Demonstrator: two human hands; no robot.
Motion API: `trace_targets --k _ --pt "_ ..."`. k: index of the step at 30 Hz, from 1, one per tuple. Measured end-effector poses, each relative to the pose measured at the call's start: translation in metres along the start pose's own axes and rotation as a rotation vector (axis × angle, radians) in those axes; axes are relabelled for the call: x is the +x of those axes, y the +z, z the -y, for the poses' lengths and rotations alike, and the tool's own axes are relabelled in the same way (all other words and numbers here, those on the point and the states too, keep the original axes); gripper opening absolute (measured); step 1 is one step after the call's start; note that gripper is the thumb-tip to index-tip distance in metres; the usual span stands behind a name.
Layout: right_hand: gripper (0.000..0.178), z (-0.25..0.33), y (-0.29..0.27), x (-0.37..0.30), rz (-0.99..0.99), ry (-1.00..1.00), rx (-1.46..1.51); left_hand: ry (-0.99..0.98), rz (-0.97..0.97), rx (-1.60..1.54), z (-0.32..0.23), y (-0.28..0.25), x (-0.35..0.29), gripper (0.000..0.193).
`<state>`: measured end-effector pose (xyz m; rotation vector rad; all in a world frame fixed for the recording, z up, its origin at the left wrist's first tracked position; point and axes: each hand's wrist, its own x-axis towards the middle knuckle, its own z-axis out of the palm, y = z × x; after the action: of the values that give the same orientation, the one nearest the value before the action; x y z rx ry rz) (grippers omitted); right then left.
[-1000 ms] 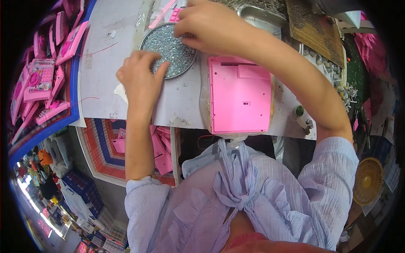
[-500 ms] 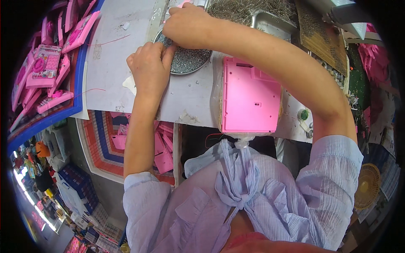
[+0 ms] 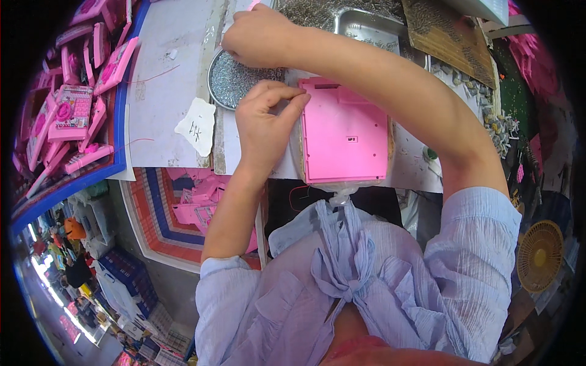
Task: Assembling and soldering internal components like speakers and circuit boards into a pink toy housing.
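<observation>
A pink plastic housing panel (image 3: pixel 345 137) with small holes lies flat on a padded, plastic-wrapped support in front of me. My left hand (image 3: pixel 265 119) is at its upper left corner, thumb and forefinger pinched together at the edge. Anything between those fingertips is too small to make out. My right hand (image 3: pixel 256 38) is closed in a fist above the rim of a round metal dish (image 3: pixel 229 76) full of small silvery screws. What the right fingers grip is hidden; a bit of something pink (image 3: pixel 253 5) shows just beyond them.
Pink toy-like units (image 3: pixel 73 113) fill a blue-edged bin at the left. A torn white paper (image 3: pixel 194 128) lies left of the dish. Behind my right forearm are a metal tray (image 3: pixel 369 27) and a board (image 3: pixel 452 39) with loose screws. More pink parts (image 3: pixel 201 195) sit below the table.
My left hand has moved right from the dish to the panel's upper left corner. My right hand has shifted slightly left, still above the dish. The paper is now uncovered.
</observation>
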<state>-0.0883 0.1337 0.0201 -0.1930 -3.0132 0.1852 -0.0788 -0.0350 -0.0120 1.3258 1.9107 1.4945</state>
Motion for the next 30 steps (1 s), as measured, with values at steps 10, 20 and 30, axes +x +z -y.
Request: trace_targets --k 10,20,30 --pt "0.015 -0.007 -0.055 -0.225 -0.362 0.121 0.313 -0.009 0.031 0.065 -0.002 0.005 -0.008 0.019" --pt "0.023 0.035 -0.033 -0.281 -0.263 0.165 0.347 0.04 0.091 0.885 0.035 -0.055 0.029 0.015" --pt "0.027 0.028 -0.053 -0.273 -0.239 0.075 0.278 0.043 0.011 0.723 0.056 -0.053 0.026 0.02"
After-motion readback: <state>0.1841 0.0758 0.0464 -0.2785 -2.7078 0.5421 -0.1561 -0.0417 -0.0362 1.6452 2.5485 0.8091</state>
